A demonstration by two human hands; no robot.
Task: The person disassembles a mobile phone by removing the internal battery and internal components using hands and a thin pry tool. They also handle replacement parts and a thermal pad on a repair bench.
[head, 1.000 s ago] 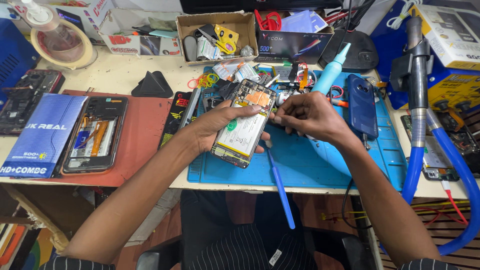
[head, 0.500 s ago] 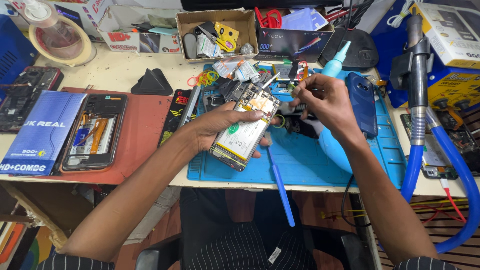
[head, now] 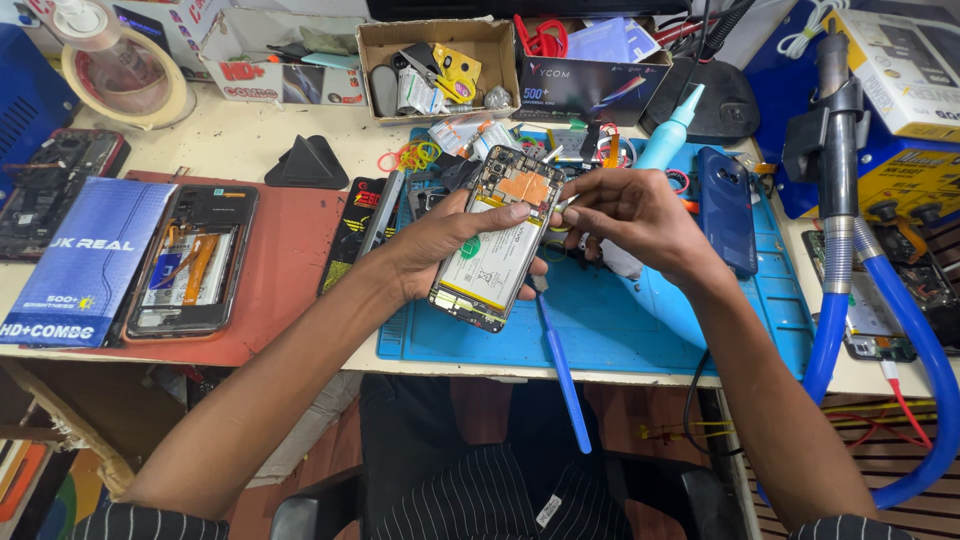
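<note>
My left hand [head: 430, 245] grips an opened phone [head: 495, 250] from its left side, tilted up above the blue work mat [head: 640, 330]. The phone's back is off, so a white battery and an orange-taped board show. At the phone's upper right edge, my right hand [head: 630, 215] has its fingertips pinched on a small thin metal tool [head: 558, 206]; what kind of tool it is I cannot tell. A blue-handled screwdriver [head: 565, 375] lies below the phone and sticks out past the table's front edge.
A second opened phone [head: 190, 260] and a blue box [head: 85, 260] lie on the red mat [head: 290, 290] at the left. A dark blue phone [head: 725, 205], a teal blower [head: 672, 130], a cardboard parts box [head: 440, 60] and a blue hose [head: 900, 330] crowd the back and right.
My right hand lifted away to the upper right of the phone, then came back to its upper right edge. My left hand kept hold of the phone, tilting it slightly.
</note>
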